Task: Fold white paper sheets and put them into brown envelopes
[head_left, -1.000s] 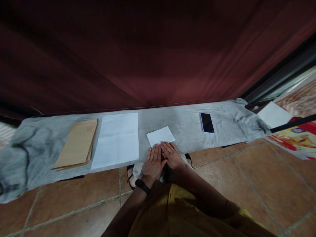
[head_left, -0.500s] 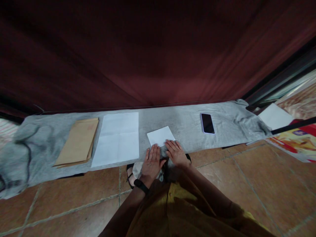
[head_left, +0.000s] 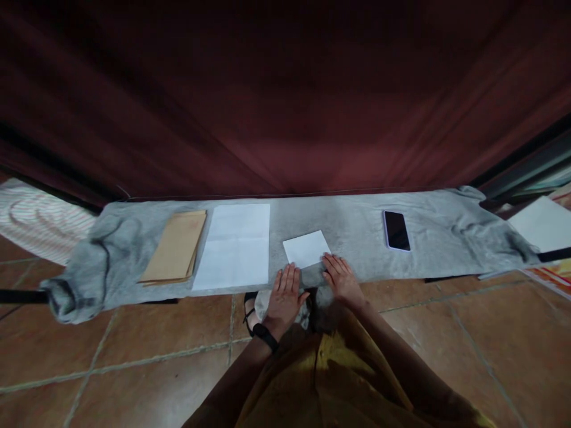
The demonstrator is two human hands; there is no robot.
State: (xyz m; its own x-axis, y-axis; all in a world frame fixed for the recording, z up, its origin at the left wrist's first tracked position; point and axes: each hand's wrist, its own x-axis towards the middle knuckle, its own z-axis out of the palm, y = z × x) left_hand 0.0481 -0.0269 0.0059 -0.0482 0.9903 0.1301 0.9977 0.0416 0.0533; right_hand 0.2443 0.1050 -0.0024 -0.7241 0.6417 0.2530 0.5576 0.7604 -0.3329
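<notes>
A small white folded paper lies slightly turned on the grey cloth in front of me. My left hand rests flat at its near left corner, fingers stretched out, fingertips at the paper's edge. At the near right corner lies my right hand, also flat with its fingers out. Neither hand grips anything. Left of the paper is a larger white sheet with crease lines across it. Beyond that sheet sits a stack of brown envelopes.
A phone with a dark screen lies on the grey cloth to the right. Behind the narrow surface hangs a dark red curtain. At the far right is another white sheet. Tiled floor shows below.
The view has shifted, so things on the cloth appear farther right. My hands have slid slightly apart, toward the paper's two near corners, and remain flat.
</notes>
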